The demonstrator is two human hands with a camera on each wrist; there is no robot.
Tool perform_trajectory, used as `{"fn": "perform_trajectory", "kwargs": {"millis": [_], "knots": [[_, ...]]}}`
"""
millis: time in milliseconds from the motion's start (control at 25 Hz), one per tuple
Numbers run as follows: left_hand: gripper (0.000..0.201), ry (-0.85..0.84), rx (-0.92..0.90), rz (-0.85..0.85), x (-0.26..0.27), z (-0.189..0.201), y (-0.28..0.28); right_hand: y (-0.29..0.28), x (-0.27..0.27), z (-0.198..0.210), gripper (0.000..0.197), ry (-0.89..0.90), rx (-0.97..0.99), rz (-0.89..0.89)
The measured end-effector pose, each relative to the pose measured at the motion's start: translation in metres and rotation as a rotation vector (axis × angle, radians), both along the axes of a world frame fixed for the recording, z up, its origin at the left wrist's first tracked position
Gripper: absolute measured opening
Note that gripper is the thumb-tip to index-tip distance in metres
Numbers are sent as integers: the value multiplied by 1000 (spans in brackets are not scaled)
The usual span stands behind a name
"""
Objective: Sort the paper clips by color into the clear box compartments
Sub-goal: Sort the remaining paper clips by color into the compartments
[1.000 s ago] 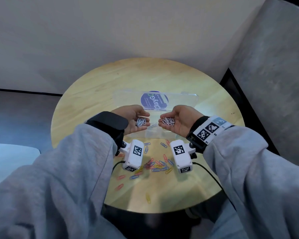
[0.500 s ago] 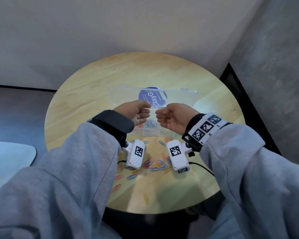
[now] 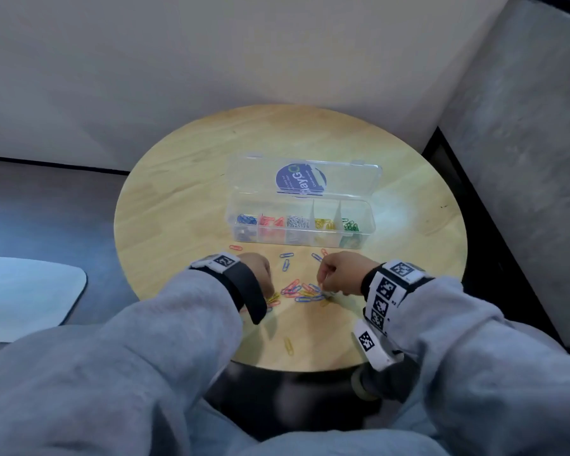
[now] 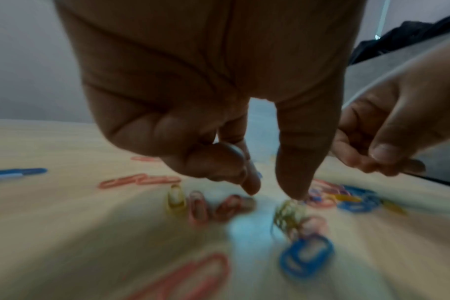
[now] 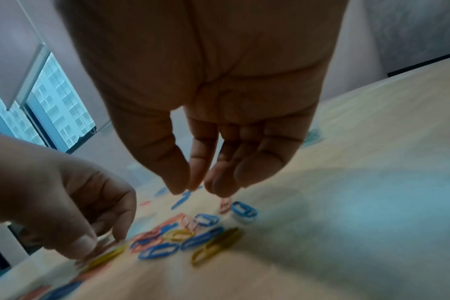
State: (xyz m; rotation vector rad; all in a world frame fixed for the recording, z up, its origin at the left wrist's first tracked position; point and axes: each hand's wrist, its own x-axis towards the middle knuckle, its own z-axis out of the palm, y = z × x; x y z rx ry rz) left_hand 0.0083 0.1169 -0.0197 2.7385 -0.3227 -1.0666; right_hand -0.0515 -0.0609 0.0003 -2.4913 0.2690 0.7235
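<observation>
The clear box [image 3: 370, 225] stands mid-table with its lid [image 3: 305, 177] open behind it. Its compartments hold, from left to right, blue, red, silver, yellow and green clips. A mixed pile of clips [image 3: 301, 292] lies nearer me. Both hands hover over that pile. My left hand [image 4: 274, 191] points thumb and forefinger down with a gap between them, just above a yellow clip [image 4: 288, 213]. It holds nothing. The fingers of my right hand [image 5: 200, 188] hang straight over blue clips [image 5: 243, 210] and grip nothing.
The round wooden table [image 3: 178, 209] ends just behind my wrists. Stray clips lie apart from the pile: a red one [image 3: 236, 247], blue ones [image 3: 286, 264] and a yellow one [image 3: 288, 345] near the front edge. A grey wall [image 3: 524, 159] stands at the right.
Both hands held silver clips over the box, then closed in above it. Now they are empty and have dropped back to the pile near the table's front.
</observation>
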Motion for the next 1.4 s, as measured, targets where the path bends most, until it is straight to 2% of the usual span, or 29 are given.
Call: {"fn": "perform_trajectory", "kwargs": {"millis": [120, 240, 400, 640, 720, 880, 1000, 1200, 1400], "knots": [[26, 10, 74, -43, -1, -15, -4, 8, -5, -5, 15, -28, -104, 63], [31, 24, 90, -71, 1, -16, -9, 16, -5, -13, 26, -63, -158, 128], [41, 37, 110, -68, 6, -25, -10, 22, 1, -20, 23, -63, -192, 235], [31, 5, 112, -101, 1, -19, -14, 22, 0, -24, 15, -56, -206, 185], [26, -26, 135, -132, -4, -15, -17, 17, -4, -26, 11, -90, -162, 106], [12, -102, 200, -209, -14, -11, -23, -2, -13, -24, 12, -180, 103, -219], [15, -98, 208, -260, -18, -6, -25, -21, -22, -18, 17, -150, 163, -299], [9, -120, 48, -261, -23, -2, -19, -27, -29, -16, 22, -89, 256, -360], [16, -71, -201, -73, -12, 2, -1, -18, -26, -13, 34, 59, 671, -673]]}}
